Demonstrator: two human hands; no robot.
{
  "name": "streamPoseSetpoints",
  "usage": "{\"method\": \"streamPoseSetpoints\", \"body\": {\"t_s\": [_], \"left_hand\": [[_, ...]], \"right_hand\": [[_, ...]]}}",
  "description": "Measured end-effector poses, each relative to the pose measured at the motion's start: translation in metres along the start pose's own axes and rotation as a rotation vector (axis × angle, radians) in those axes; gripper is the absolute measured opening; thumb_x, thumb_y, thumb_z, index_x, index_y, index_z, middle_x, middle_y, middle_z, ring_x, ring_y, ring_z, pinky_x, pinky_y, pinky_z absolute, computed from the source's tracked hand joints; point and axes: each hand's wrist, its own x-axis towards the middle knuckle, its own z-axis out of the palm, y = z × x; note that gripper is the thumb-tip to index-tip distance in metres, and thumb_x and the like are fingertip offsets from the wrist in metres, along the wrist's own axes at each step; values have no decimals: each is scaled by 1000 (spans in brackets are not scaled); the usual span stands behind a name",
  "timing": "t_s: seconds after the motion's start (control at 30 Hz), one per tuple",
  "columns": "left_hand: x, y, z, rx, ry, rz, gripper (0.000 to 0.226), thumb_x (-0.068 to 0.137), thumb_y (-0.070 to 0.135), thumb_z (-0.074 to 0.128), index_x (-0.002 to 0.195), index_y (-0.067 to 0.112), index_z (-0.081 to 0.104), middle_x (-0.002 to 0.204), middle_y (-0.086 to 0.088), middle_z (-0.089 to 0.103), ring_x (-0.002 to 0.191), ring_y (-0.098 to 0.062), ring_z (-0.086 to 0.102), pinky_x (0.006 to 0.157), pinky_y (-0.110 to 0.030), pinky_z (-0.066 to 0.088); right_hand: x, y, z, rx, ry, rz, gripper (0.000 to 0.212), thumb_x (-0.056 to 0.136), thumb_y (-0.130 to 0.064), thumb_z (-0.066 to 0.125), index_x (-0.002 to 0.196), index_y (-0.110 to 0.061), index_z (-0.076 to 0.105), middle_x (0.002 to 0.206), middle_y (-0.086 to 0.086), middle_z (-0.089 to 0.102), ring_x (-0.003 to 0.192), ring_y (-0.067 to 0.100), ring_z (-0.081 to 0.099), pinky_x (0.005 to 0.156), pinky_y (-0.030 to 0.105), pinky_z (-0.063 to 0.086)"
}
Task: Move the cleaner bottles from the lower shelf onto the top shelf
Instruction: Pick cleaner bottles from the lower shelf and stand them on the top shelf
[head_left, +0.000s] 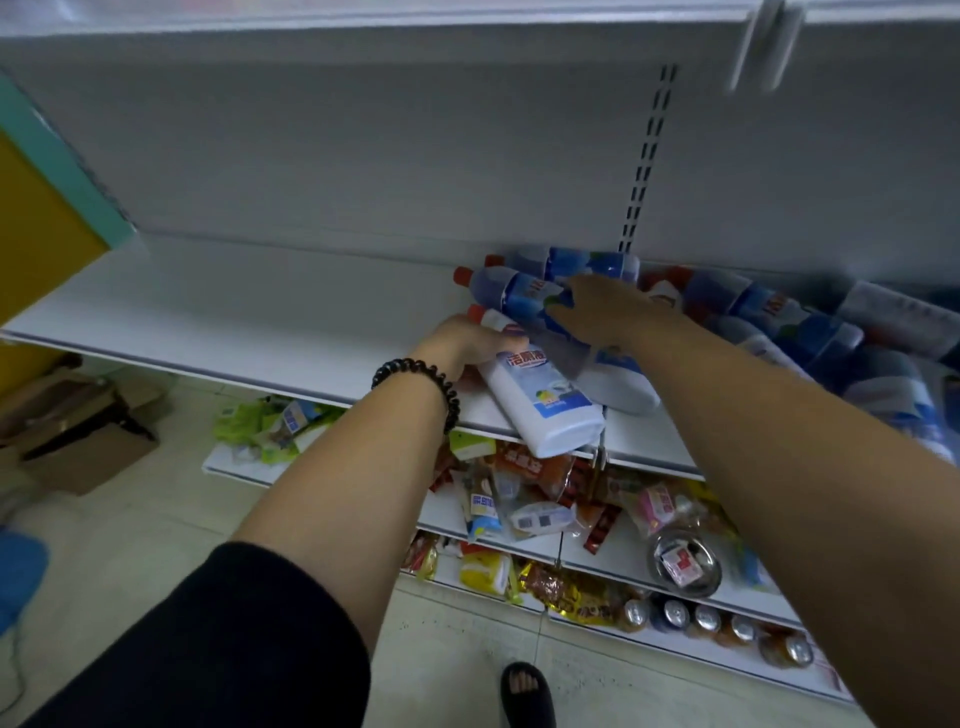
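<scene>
A white cleaner bottle (540, 400) with a red cap lies on its side on the white shelf (249, 312), its base sticking out over the front edge. My left hand (467, 345) grips it near the neck. My right hand (602, 312) rests on a blue cleaner bottle (511, 291) lying behind it, fingers spread over its label. Several more blue and white bottles (779, 317) lie piled on the right part of the same shelf. The edge of a higher shelf (467, 15) runs along the top of the view.
Lower shelves (519, 540) hold snack packets, a metal bowl (685, 564) and drink cans (706, 618). A cardboard box (78, 426) sits on the floor at left, a yellow and teal panel (41, 208) stands beside the shelf. My sandalled foot (527, 693) is below.
</scene>
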Motion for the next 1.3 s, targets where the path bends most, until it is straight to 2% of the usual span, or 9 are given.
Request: {"method": "streamPoseSetpoints", "body": {"t_s": [0.07,0.2,0.3,0.5,0.57,0.67,0.87,1.07,1.3], "left_hand": [[2,-7,0,-171,3,-51,35,81,29,83,93,7,60,86,-10,73,70,-22,72,59,-34,60],[6,-17,-8,-497,183,-21,46,75,28,86,103,0,63,93,-17,75,76,-32,75,73,-53,62],[11,-24,-24,-641,299,47,39,77,29,85,91,9,53,99,-17,72,83,-34,74,77,-52,62],[3,-37,-45,-827,396,209,28,87,21,76,100,14,52,104,-20,69,89,-37,73,78,-55,61],[-3,-37,-50,-841,389,248,27,90,20,74,103,16,51,103,-16,69,89,-34,73,78,-50,62],[-12,-37,-57,-734,398,287,25,89,24,74,104,16,54,100,-10,71,85,-26,73,77,-44,62],[-40,-37,-60,-692,397,289,22,85,32,75,94,16,62,92,-11,75,80,-28,75,74,-43,63],[-87,-28,-67,-719,318,284,37,79,49,79,90,17,66,82,-7,78,76,-27,76,73,-42,63],[-150,-29,-73,-684,294,401,29,83,44,77,89,18,66,85,-6,78,74,-22,76,69,-36,63]], "right_hand": [[7,-2,4,34,-6,24,51,101,-42,43,133,-3,50,132,23,55,108,36,56,81,35,42],[18,-11,12,55,-7,76,63,96,-55,44,130,-3,54,127,21,57,109,36,56,90,39,45],[16,-25,19,161,-74,89,50,98,-48,52,125,-6,52,116,11,57,98,26,53,85,34,38],[8,-50,32,300,-87,90,104,76,-40,82,149,-4,17,119,9,59,109,30,59,81,37,47],[0,-52,32,355,-134,109,95,76,-38,81,145,-3,26,113,9,58,99,25,58,72,33,46],[-12,-50,34,505,-157,134,52,80,-34,76,119,-8,53,101,9,62,82,18,58,61,29,42],[-48,-43,23,857,-129,102,16,82,-21,71,93,-15,62,88,12,67,77,26,66,64,29,53],[-93,-53,9,1109,23,123,40,84,-43,66,105,-9,65,90,13,74,77,28,72,69,34,57],[-161,-78,-7,1100,79,28,40,91,-50,58,102,-13,65,92,13,75,75,24,72,77,37,59]]}}
